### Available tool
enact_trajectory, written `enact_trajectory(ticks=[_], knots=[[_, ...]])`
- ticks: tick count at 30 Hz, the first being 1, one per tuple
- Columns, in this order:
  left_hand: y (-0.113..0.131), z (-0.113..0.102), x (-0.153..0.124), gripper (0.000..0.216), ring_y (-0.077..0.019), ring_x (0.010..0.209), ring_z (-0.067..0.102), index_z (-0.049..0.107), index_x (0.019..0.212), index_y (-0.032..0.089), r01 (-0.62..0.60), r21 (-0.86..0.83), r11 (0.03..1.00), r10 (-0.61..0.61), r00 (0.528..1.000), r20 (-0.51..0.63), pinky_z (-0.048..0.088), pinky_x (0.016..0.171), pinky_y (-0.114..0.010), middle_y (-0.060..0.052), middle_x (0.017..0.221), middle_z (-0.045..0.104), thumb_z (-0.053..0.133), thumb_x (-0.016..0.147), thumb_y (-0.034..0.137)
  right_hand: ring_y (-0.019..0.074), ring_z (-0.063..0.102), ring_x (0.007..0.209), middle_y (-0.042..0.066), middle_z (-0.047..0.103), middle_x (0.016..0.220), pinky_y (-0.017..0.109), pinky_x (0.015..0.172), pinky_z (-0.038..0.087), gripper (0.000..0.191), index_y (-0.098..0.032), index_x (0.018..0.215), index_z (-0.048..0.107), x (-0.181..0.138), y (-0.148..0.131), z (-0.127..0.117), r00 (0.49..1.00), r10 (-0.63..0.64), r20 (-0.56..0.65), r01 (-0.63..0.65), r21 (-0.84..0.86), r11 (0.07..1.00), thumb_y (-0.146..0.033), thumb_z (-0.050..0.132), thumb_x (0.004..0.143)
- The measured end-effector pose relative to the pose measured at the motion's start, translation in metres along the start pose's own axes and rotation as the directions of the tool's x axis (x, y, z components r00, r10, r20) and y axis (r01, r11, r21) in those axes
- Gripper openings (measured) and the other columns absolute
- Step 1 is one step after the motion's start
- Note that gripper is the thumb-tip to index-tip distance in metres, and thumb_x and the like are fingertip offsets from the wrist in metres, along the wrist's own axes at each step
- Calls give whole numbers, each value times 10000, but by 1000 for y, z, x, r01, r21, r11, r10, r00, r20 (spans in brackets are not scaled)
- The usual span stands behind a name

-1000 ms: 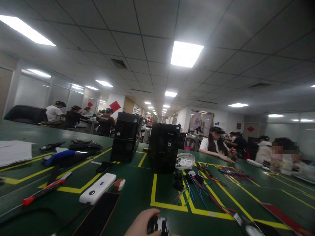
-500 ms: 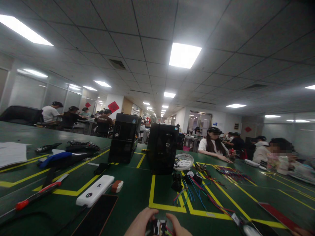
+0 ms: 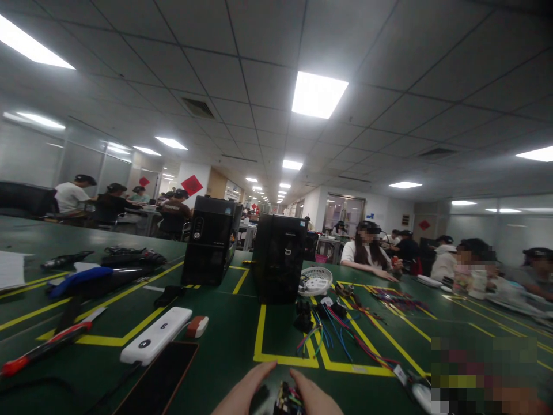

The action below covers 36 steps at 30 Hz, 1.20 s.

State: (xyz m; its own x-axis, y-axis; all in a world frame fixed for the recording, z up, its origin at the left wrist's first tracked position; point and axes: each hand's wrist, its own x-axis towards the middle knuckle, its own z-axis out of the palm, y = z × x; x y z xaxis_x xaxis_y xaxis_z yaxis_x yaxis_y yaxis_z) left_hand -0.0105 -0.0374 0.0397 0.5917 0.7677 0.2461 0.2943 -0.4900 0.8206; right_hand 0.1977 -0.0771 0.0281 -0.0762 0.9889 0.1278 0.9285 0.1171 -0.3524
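Only the fingers of both hands show at the bottom edge of the view. My left hand (image 3: 242, 393) and my right hand (image 3: 313, 397) pinch a small black electrical part with coloured wires (image 3: 288, 399) between them, just above the green table (image 3: 233, 334). Most of the part and both palms lie below the frame.
Two black computer towers (image 3: 211, 239) (image 3: 279, 257) stand ahead. A white power strip (image 3: 155, 343), a dark phone (image 3: 158, 380), a red-handled screwdriver (image 3: 43, 346), a white basket (image 3: 315, 280) and loose coloured wires (image 3: 341, 331) lie around. Other people sit at the right and far left.
My right hand has come up to the small part, which only my left hand held a second ago. The view has shifted slightly to the right.
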Motion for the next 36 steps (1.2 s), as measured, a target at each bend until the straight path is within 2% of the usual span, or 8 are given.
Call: enact_trajectory(ticks=[2,5,9,13,16,25,29,36], knots=[[0,0,-2,249,-229,1020,585,549,1180,212,5,9,1000,-5,1000,4,502,856,-411,-73,1237,544,556,944,290,267,592,1084,124,607,1224,327,895,458,701,-187,1295,516,-6,14,-13,994,22,-103,-28,-57,998,-112,585,601],[-1,0,-5,216,-213,971,603,566,1147,207,17,25,1000,-18,999,30,518,822,-392,-65,1194,568,548,949,291,251,612,1051,140,644,1156,335,898,453,488,-154,1165,607,-14,46,-36,960,155,-235,-193,-145,971,-99,548,684],[-7,-1,-5,243,-226,1002,592,555,1168,207,13,37,999,-16,996,82,506,847,-412,-68,1217,556,563,940,291,250,614,1047,164,648,1138,326,888,441,397,-116,1130,612,-21,94,-64,887,370,-275,-434,-230,871,-99,512,747],[-14,-1,-3,633,-248,1189,489,469,1288,312,-6,31,999,1,991,134,366,1036,-386,-31,1338,493,750,737,177,239,625,1025,150,662,1109,307,855,446,396,-127,1149,595,-28,129,-81,851,440,-288,-506,-222,833,-134,494,766],[-17,0,-2,737,-252,1234,451,426,1331,318,-27,15,1000,24,988,150,309,1073,-381,-16,1361,476,715,680,127,251,648,969,161,673,1073,316,784,471,361,-117,1119,611,-34,144,-87,821,511,-256,-561,-191,805,-198,502,784],[-19,0,-2,699,-249,1217,468,434,1333,311,-52,41,998,44,986,163,323,1059,-356,-15,1347,501,668,691,165,264,658,908,183,685,986,333,773,465,346,-115,1030,642,-36,155,-90,777,517,-358,-601,-181,778,-346,433,878],[-18,-1,-2,640,-263,1232,454,477,1310,281,-47,57,997,36,985,170,317,1063,-357,-32,1357,502,687,710,208,233,661,889,152,703,948,315,766,449,407,-143,942,663,-36,153,-100,789,497,-362,-574,-145,806,-220,264,934],[-20,-1,1,550,-257,1195,481,556,1228,238,-115,98,988,97,981,168,342,1031,-329,-50,1296,553,713,702,207,225,668,769,84,708,806,296,629,431,262,-206,824,609,-33,162,-102,810,483,-333,-555,-168,815,-212,357,894]])
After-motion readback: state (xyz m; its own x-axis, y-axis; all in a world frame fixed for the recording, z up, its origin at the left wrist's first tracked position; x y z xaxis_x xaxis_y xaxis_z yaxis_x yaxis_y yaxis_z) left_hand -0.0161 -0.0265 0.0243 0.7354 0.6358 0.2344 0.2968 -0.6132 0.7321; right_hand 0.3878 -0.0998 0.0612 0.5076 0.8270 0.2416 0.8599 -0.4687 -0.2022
